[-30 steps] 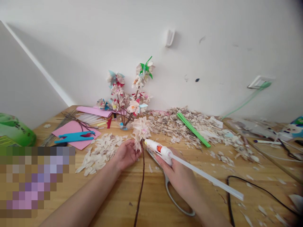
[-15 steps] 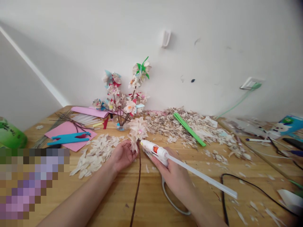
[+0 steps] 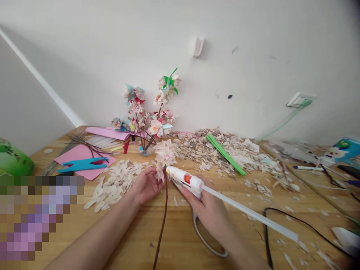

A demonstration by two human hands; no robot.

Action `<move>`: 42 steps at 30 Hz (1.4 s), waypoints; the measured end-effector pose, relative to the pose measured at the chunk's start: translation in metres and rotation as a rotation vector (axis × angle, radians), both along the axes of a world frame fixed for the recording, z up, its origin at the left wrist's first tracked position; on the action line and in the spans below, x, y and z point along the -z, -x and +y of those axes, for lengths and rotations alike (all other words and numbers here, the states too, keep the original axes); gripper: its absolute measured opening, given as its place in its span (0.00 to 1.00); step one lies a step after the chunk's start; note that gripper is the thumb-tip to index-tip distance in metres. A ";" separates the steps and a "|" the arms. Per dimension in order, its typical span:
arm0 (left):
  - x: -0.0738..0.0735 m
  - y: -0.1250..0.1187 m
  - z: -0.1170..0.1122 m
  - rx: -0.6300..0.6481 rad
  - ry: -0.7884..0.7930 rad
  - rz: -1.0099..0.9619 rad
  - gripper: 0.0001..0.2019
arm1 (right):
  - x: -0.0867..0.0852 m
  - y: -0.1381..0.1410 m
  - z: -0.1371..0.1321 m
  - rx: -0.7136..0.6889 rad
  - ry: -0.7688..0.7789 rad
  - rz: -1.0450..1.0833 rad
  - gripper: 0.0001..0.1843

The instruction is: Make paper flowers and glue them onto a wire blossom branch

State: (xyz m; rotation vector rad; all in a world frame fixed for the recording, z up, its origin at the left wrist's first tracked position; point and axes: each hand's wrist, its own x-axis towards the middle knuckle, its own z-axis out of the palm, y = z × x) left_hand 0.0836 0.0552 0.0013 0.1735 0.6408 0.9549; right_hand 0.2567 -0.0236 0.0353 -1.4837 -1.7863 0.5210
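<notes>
Gluing, seemingly: left hand [image 3: 148, 185], half-curled, holds cream-petalled flower [image 3: 165, 153]; right hand [image 3: 210, 206] clasps white plastic glue gun [image 3: 179, 175]; next move needs steadiness

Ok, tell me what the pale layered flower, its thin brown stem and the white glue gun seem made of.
Pale layered flower: perhaps dried husks or petals, matte, judging by thin, crinkled edges.
Thin brown stem: likely a natural twig, dull, slightly crooked; wrapped wire is possible.
White glue gun: apparently hard plastic, smooth, with even, moulded-looking surfaces.
</notes>
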 end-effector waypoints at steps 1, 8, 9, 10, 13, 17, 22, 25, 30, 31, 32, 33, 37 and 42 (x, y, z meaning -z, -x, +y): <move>0.000 0.000 0.000 0.000 -0.001 -0.001 0.07 | -0.001 -0.001 0.000 -0.004 0.030 0.049 0.15; 0.001 0.002 0.002 -0.001 0.000 -0.013 0.08 | -0.007 -0.026 0.007 -0.008 0.241 0.359 0.22; 0.001 0.003 0.002 -0.003 0.003 -0.011 0.08 | -0.006 -0.032 0.008 -0.003 0.262 0.393 0.24; 0.001 0.003 0.002 -0.005 0.005 -0.009 0.07 | -0.005 -0.040 0.010 -0.001 0.281 0.423 0.26; -0.001 0.003 0.002 -0.017 0.002 -0.006 0.07 | 0.001 -0.064 0.015 -0.005 0.301 0.435 0.27; -0.004 0.005 0.002 -0.027 -0.019 -0.006 0.07 | 0.018 -0.095 0.027 0.073 0.321 0.235 0.23; -0.005 0.008 0.003 -0.025 -0.043 -0.019 0.08 | 0.045 -0.116 0.040 0.095 0.305 0.035 0.20; -0.006 0.010 0.004 -0.028 -0.057 -0.025 0.08 | 0.058 -0.118 0.044 0.072 0.300 0.020 0.20; -0.010 0.012 0.006 -0.052 -0.064 -0.028 0.08 | 0.066 -0.117 0.050 0.055 0.308 -0.014 0.20; -0.011 0.013 0.006 -0.056 -0.061 -0.029 0.08 | 0.065 -0.117 0.050 0.056 0.314 -0.024 0.21; -0.012 0.013 0.006 -0.059 -0.059 -0.030 0.08 | 0.062 -0.118 0.049 0.053 0.321 -0.028 0.21; -0.013 0.014 0.007 -0.064 -0.057 -0.031 0.07 | 0.059 -0.119 0.046 0.056 0.325 -0.042 0.21; -0.018 0.016 0.007 -0.091 -0.067 -0.037 0.07 | 0.035 -0.124 0.019 0.239 0.253 -0.347 0.23; -0.022 0.016 0.006 -0.119 -0.111 -0.065 0.07 | -0.003 -0.093 -0.021 0.137 0.259 -0.448 0.19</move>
